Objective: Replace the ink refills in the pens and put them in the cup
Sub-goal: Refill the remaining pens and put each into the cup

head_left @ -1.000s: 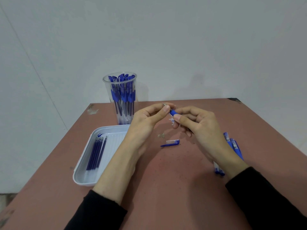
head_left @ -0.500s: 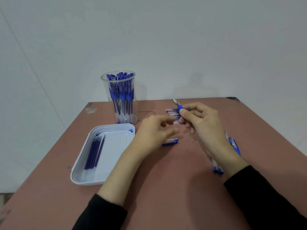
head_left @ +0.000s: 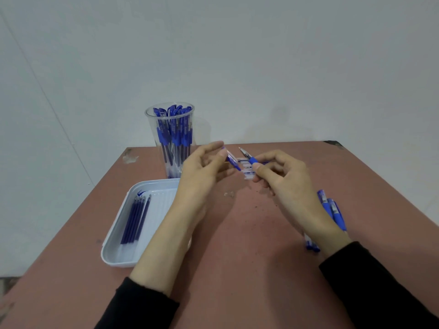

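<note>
My left hand (head_left: 204, 172) pinches a clear pen cap with a blue clip (head_left: 231, 160), held above the table. My right hand (head_left: 282, 179) grips a blue pen (head_left: 248, 157) by its blue grip, its metal tip pointing up and left toward the cap; a small gap separates the two. A clear plastic cup (head_left: 172, 138) full of several blue pens stands behind my left hand. A white tray (head_left: 118, 252) at the left holds several dark blue ink refills (head_left: 136, 219).
Several used clear refills (head_left: 247, 172) lie in a row on the red-brown table (head_left: 237, 269) behind my hands. A few blue pens (head_left: 332, 210) lie at the right, partly under my right wrist. The wall stands close behind the table.
My left hand dropped to the table, picked up the cap that lay there and raised it beside the pen. My right hand kept the pen, its tip now uncovered and pointing up-left.
</note>
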`<state>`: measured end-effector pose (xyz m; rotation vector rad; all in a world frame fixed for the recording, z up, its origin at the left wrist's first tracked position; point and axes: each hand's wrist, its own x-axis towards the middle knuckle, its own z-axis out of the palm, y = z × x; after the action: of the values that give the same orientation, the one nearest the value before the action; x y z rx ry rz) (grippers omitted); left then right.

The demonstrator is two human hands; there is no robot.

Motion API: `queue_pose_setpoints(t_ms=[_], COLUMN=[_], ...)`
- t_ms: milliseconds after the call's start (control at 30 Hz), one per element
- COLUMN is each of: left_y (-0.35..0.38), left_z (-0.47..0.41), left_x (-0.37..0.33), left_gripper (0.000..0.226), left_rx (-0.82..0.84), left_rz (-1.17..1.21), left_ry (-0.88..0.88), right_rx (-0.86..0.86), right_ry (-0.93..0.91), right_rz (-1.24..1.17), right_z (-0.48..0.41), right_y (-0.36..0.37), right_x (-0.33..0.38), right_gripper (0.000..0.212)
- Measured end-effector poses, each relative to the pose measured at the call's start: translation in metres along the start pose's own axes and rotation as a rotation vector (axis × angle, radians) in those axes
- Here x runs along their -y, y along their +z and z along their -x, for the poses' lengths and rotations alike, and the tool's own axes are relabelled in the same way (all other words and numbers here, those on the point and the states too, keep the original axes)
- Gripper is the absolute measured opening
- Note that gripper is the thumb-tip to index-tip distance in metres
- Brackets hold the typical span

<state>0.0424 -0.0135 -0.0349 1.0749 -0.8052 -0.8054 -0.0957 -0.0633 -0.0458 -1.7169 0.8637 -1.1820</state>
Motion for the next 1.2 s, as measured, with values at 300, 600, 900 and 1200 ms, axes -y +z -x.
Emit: queue_pose_setpoints(t_ms=[300, 600, 900, 1200], left_y=[-0.003, 0.002, 0.01, 0.013], left_z=[-0.001, 0.002, 0.005, 0.005], left_x=[-0.007, 0.001, 0.004, 0.005], left_gripper=[0.014, 0.02, 0.011, 0.015], left_rx=[-0.008, 0.02, -0.031, -0.03], left_rz=[0.268, 0.011, -0.081, -0.07], left_ry=[-0.04, 0.032, 0.122, 0.127], right_rx=[0.012, 0.01, 0.012, 0.034], right_ry=[-0.016, -0.083, -0.083, -0.099], right_rz=[0.044, 0.15, 0.144, 0.147], right_z=[0.001, 0.0, 0.0, 0.001], right_y=[0.002, 0.004, 0.005, 0.004], right_x=[-0.001, -0.004, -0.011, -0.011], right_gripper=[0.016, 0.032, 0.025, 0.028])
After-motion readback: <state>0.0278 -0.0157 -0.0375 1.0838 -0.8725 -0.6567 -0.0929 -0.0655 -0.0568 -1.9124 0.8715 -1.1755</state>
